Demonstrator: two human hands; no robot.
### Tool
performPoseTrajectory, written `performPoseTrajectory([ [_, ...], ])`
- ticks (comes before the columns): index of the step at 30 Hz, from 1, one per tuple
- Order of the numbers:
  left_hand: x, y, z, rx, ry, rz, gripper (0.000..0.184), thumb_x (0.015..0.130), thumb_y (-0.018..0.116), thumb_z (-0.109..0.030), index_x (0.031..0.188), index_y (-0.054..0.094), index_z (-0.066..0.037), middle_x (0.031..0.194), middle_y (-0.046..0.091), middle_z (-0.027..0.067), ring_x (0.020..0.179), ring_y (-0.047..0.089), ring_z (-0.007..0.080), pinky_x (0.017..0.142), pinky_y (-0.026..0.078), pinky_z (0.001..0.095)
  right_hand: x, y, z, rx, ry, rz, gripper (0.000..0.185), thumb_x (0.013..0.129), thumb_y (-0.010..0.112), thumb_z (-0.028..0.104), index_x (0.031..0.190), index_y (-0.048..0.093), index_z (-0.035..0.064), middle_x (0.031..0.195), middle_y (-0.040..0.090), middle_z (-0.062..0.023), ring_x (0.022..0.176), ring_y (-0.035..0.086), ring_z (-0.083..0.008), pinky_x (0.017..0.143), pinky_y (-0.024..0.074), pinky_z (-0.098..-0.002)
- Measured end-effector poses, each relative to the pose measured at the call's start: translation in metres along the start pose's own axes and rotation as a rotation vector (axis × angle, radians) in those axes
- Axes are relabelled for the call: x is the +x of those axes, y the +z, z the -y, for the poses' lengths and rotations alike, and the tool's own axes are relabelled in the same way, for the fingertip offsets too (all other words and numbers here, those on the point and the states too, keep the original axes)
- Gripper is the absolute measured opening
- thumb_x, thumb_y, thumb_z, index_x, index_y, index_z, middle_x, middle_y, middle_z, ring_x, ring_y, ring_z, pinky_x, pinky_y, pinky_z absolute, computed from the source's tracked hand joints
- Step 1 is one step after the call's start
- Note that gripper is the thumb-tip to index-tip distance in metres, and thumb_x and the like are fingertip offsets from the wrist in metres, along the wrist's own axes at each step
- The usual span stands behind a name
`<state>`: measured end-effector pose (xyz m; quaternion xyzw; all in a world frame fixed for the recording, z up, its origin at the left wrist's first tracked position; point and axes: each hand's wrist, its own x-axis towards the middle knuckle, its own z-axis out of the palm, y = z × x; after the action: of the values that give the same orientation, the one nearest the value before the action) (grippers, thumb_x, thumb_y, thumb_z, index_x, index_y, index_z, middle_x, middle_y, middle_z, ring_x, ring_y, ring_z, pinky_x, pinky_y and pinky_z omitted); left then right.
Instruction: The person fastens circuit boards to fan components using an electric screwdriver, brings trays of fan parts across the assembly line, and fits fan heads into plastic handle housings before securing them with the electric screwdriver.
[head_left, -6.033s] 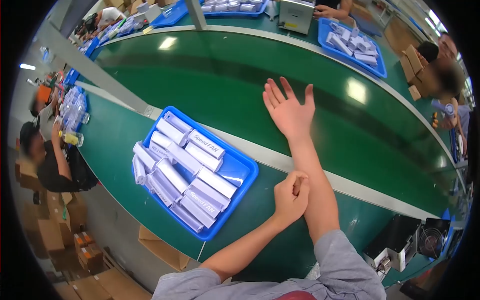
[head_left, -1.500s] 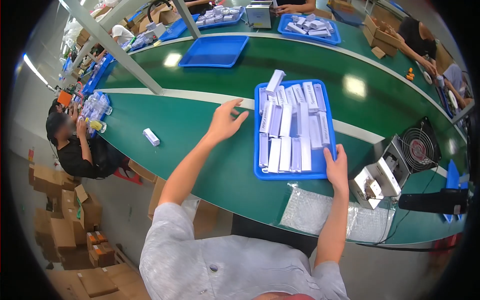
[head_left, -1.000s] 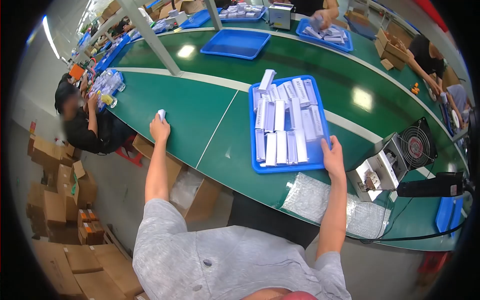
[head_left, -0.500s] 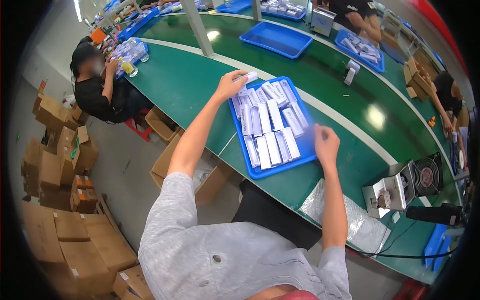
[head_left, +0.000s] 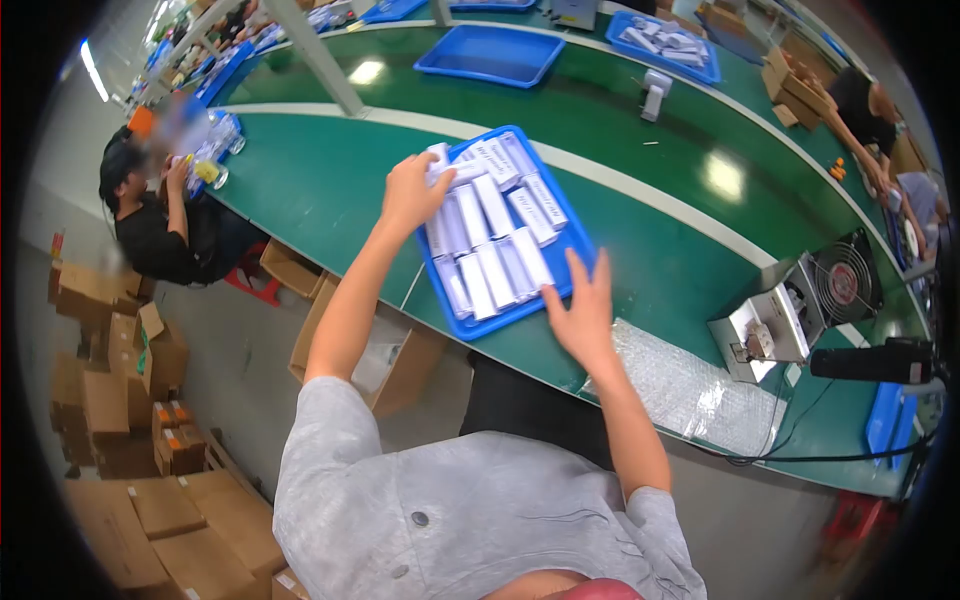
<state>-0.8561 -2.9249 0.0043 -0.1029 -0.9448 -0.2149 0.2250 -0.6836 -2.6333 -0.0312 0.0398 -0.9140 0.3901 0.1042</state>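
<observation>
A blue tray (head_left: 470,327) on the green table holds several white and lilac boxes (head_left: 491,205), some printed "Speed FAN". My left hand (head_left: 412,192) is at the tray's upper left corner, its fingers closed around a white box (head_left: 438,158). At the tray's right edge, my right hand (head_left: 584,308) has its fingers spread, near the end of the lower row of boxes. Whether its fingertips touch the tray is not clear.
A blue tray (head_left: 490,56) and a white device (head_left: 654,96) lie on the green belt. Bubble wrap (head_left: 690,395) and a metal unit with a fan (head_left: 845,282) are at the right. A person (head_left: 150,215) sits at the left.
The box picked up from the table at the left is now over the tray's corner in my left hand. The loaded tray sits turned at an angle. My right hand has opened beside it.
</observation>
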Motion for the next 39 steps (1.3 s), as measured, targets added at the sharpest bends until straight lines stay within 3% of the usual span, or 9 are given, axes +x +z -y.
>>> performPoseTrajectory([
  [6,0.006,-0.014,-0.037,0.247,-0.235,0.039,0.050,0.089,0.067,-0.054,0.096,0.072,-0.004,0.086,0.073,0.0242,0.083,0.072,0.0419,0.074,0.055,0.0520,-0.024,-0.005,0.012,0.118,-0.097,0.164,0.075,0.087,0.078,0.033,0.150,0.046,0.0070,0.155,0.021,-0.0426,0.142,0.034,-0.0543,0.115,0.0370,-0.0497],
  [11,0.002,-0.012,-0.015,0.039,-0.108,0.140,0.058,0.092,0.067,-0.051,0.122,0.071,-0.002,0.104,0.071,0.0258,0.104,0.067,0.0412,0.089,0.052,0.0459,-0.052,-0.055,0.015,0.189,-0.092,0.121,0.065,0.091,0.075,0.027,0.147,0.049,0.0059,0.154,0.037,-0.0311,0.141,0.043,-0.0444,0.111,0.0430,-0.0471],
  [15,-0.008,-0.008,0.021,-0.061,0.014,0.024,0.046,0.094,0.069,-0.038,0.123,0.071,-0.003,0.122,0.064,0.0258,0.115,0.061,0.0389,0.099,0.047,0.0427,-0.083,-0.096,-0.019,0.331,0.121,-0.199,0.037,0.089,0.074,0.008,0.124,0.065,-0.0008,0.103,0.074,-0.0181,0.095,0.073,-0.0267,0.088,0.0570,-0.0362],
  [19,-0.034,-0.007,0.067,0.056,-0.311,-0.207,0.042,0.096,0.067,-0.036,0.121,0.070,-0.002,0.117,0.068,0.0249,0.111,0.064,0.0378,0.098,0.049,0.0436,-0.114,-0.108,-0.074,0.341,0.308,-0.441,0.023,0.090,0.072,0.006,0.111,0.068,-0.0013,0.084,0.073,-0.0125,0.072,0.070,-0.0182,0.066,0.0552,-0.0300],
  [21,-0.055,0.001,0.091,-0.019,-0.559,-0.020,0.042,0.097,0.065,-0.034,0.121,0.070,0.000,0.105,0.072,0.0232,0.097,0.070,0.0344,0.091,0.053,0.0427,-0.119,-0.096,-0.098,0.325,0.423,-0.540,0.014,0.088,0.073,0.005,0.099,0.068,-0.0014,0.078,0.071,-0.0098,0.060,0.063,-0.0130,0.053,0.0482,-0.0262],
  [23,-0.070,0.012,0.085,-0.145,-0.483,0.026,0.044,0.098,0.064,-0.034,0.121,0.068,0.004,0.094,0.075,0.0218,0.086,0.073,0.0298,0.083,0.055,0.0400,-0.119,-0.095,-0.094,0.233,0.369,-0.527,0.013,0.088,0.074,0.005,0.098,0.069,-0.0012,0.078,0.070,-0.0097,0.059,0.062,-0.0133,0.053,0.0476,-0.0265],
  [30,-0.067,0.016,0.096,-0.402,-0.601,-0.018,0.038,0.101,0.062,-0.020,0.122,0.064,0.012,0.098,0.075,0.0170,0.090,0.071,0.0163,0.081,0.054,0.0295,-0.122,-0.095,-0.095,0.163,0.297,-0.517,0.010,0.086,0.075,0.004,0.093,0.070,-0.0008,0.075,0.068,-0.0080,0.059,0.059,-0.0122,0.054,0.0460,-0.0251],
  [36,-0.027,0.002,0.219,-0.290,-0.411,-0.109,0.031,0.099,0.064,-0.019,0.114,0.071,0.007,0.101,0.075,0.0127,0.090,0.069,0.0161,0.084,0.053,0.0291,-0.117,-0.126,-0.076,0.125,0.357,-0.452,0.009,0.087,0.075,0.005,0.089,0.071,-0.0018,0.083,0.073,-0.0094,0.065,0.065,-0.0122,0.057,0.0485,-0.0243],
  [39,-0.022,-0.002,0.285,-0.263,-0.411,-0.039,0.032,0.101,0.061,-0.020,0.118,0.070,0.006,0.106,0.074,0.0121,0.094,0.067,0.0153,0.087,0.052,0.0290,-0.107,-0.153,-0.068,0.015,0.309,-0.604,0.018,0.091,0.073,0.009,0.077,0.065,0.0005,0.065,0.063,-0.0054,0.053,0.055,-0.0128,0.048,0.0392,-0.0287],
])
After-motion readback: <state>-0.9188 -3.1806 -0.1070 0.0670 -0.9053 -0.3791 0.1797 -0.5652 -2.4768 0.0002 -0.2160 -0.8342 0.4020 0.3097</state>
